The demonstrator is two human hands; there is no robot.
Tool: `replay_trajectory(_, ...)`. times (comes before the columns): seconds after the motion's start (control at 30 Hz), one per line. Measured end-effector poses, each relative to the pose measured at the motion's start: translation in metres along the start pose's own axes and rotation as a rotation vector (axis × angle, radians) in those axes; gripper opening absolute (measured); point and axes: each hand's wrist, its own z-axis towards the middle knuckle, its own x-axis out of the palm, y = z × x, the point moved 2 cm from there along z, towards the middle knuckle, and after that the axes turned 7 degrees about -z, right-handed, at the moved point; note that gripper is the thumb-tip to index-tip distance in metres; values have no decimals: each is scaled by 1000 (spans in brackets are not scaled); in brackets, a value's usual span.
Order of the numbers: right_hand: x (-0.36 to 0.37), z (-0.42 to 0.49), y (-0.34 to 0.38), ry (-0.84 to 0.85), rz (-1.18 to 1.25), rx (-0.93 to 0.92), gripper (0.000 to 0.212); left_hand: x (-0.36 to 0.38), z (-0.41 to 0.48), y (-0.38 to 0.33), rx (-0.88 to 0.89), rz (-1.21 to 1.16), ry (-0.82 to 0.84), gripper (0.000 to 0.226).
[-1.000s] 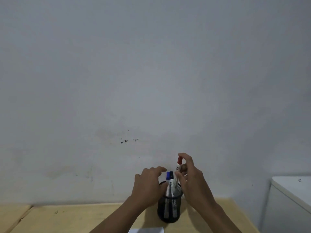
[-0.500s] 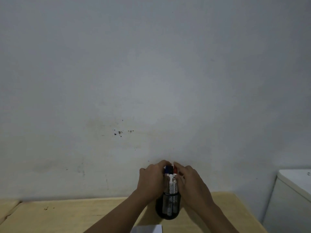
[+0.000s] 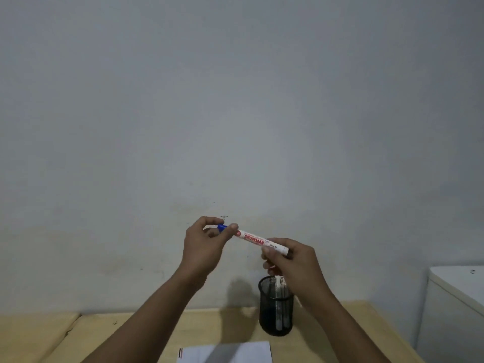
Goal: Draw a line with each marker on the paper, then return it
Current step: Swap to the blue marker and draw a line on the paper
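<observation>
A white marker [image 3: 262, 241] with a blue cap is held level in the air in front of the wall. My left hand [image 3: 203, 247] pinches the blue cap [image 3: 222, 227] at its left end. My right hand [image 3: 294, 265] grips the barrel's right end. Below my right hand stands a black mesh pen holder [image 3: 275, 314] on the wooden table, with other markers inside it. A white sheet of paper [image 3: 235, 352] lies at the bottom edge, with a short red and a short black line at its left margin.
The wooden table [image 3: 131, 334] runs along a bare grey wall. A white cabinet [image 3: 455, 305] stands at the right, beside the table's end. A seam splits the tabletop at the far left.
Both hands were on the markers in the holder. They have risen above it with the blue-capped marker, now held sideways between them. The red-capped marker went back into the holder.
</observation>
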Motion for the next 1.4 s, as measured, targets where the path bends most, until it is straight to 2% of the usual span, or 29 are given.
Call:
replay_trajectory(0.1, 17, -10, 17, 17, 381, 139, 7, -18, -19, -6, -83, -36, 5, 26)
replay_trajectory(0.17, 31, -16, 25, 38, 492, 201, 7, -25, -31, -7, -115, -38, 23, 29)
replay_trajectory(0.27, 50, -26, 32, 94, 407, 183, 13, -32, -45, -8, -130, -22, 71, 29)
replay_trajectory(0.37, 60, -32, 35, 80, 436, 168, 16, -41, -53, -7, -159, -62, 75, 20)
replay_trajectory(0.5, 66, -38, 35, 93, 475, 125, 16, -53, -56, -1, -274, -160, 32, 16)
replay_trajectory(0.8, 76, -42, 16, 90, 326, 56, 10, -64, -49, 27, -545, -213, 66, 23)
replay_trajectory(0.93, 79, -45, 4, 168, 61, -96, 16, -79, -39, 46, -564, -179, -32, 26)
replay_trajectory(1.07, 79, -46, -16, 137, 21, -75, 16, -108, -32, 77, -319, 42, -60, 17)
replay_trajectory(1.17, 80, -50, -41, 87, 62, 48, 13, -126, -32, 109, -205, 490, -57, 18)
replay_trajectory(1.23, 83, -53, -55, 96, 85, 110, 15, -131, -36, 129, -165, 701, -25, 19)
replay_trajectory(1.4, 90, -59, -75, 141, 104, 194, 18, -137, -42, 162, -141, 878, 29, 10)
